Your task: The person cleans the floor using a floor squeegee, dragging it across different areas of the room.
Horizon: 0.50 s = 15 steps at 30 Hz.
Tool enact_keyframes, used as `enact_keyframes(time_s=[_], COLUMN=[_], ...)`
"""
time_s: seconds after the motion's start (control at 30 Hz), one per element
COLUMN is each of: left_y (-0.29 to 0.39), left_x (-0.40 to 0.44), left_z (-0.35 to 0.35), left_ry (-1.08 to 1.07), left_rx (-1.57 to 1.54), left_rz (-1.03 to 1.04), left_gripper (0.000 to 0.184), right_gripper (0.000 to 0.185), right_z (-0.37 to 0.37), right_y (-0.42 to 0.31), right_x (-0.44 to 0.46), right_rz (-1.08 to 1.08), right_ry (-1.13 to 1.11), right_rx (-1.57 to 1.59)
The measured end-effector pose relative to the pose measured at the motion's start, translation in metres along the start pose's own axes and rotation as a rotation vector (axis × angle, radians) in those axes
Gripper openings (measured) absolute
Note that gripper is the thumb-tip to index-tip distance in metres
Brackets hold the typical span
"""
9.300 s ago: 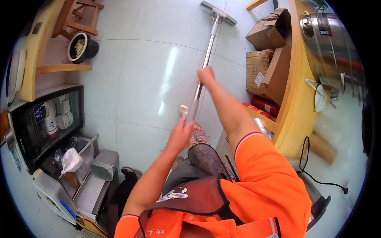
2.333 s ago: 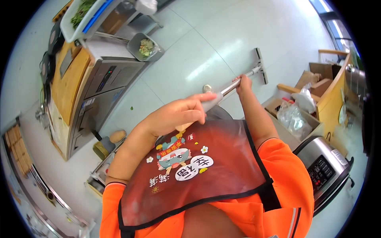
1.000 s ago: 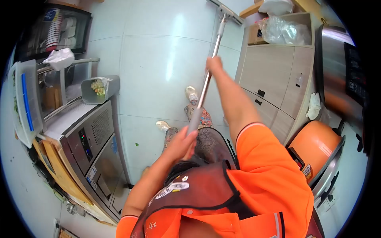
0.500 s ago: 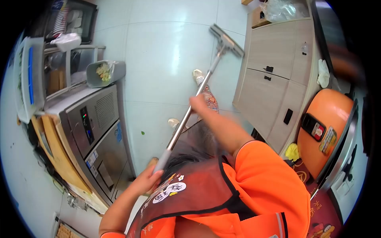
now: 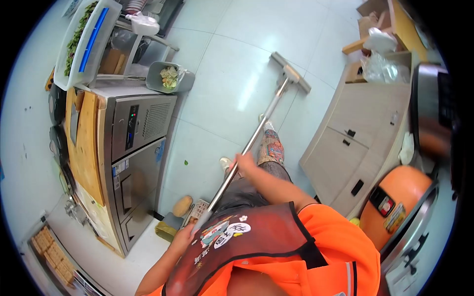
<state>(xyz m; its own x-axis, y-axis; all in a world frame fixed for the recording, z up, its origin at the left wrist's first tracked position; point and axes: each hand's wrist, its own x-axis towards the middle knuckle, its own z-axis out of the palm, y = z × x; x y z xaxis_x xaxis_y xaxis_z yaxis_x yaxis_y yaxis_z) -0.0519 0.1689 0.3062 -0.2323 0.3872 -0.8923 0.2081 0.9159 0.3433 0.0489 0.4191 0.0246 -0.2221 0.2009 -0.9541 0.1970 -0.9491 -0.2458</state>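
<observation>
A mop (image 5: 261,121) with a steel pole and a wide, flat grey head (image 5: 291,74) slants across the view. Its head rests on the pale tiled floor, out in front of my feet. My left hand (image 5: 183,236) is closed around the grey grip at the near end of the pole, close to my apron (image 5: 256,232). Farther up, my right hand (image 5: 244,165) wraps the metal part of the pole. My shoes and patterned trouser leg show beneath and beside the pole. A small green leaf scrap (image 5: 186,162) lies on the floor to the left.
On the left stands a steel under-counter appliance (image 5: 143,128), with a grey bin (image 5: 185,81) of food scraps at its far end. A wooden cabinet (image 5: 340,143) lines the right side, near an orange rounded lid (image 5: 395,192). Brushes and a basket (image 5: 197,209) sit by my left hand.
My view has turned, so the surroundings sit differently in it. The mop head has moved away from the cabinet's foot. Both hands keep their hold on the pole.
</observation>
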Motion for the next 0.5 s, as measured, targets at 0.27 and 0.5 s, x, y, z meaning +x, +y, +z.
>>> enact_keyframes(time_s=[0.27,0.5], left_y=[0.247,0.156], left_x=[0.197,0.132], left_z=[0.035,0.05], left_ry=[-0.347,-0.405], left_rx=[-1.115,-1.204], left_rz=[-0.124,-0.244], left_gripper=[0.023,0.028], right_gripper=[0.025,0.015], right_z=[-0.052,-0.049], right_y=[-0.302,-0.182], right_x=[0.128,0.117], right_rz=[-0.392,-0.74], right_ry=[0.218,0.085], right_rx=[-0.554,-2.049])
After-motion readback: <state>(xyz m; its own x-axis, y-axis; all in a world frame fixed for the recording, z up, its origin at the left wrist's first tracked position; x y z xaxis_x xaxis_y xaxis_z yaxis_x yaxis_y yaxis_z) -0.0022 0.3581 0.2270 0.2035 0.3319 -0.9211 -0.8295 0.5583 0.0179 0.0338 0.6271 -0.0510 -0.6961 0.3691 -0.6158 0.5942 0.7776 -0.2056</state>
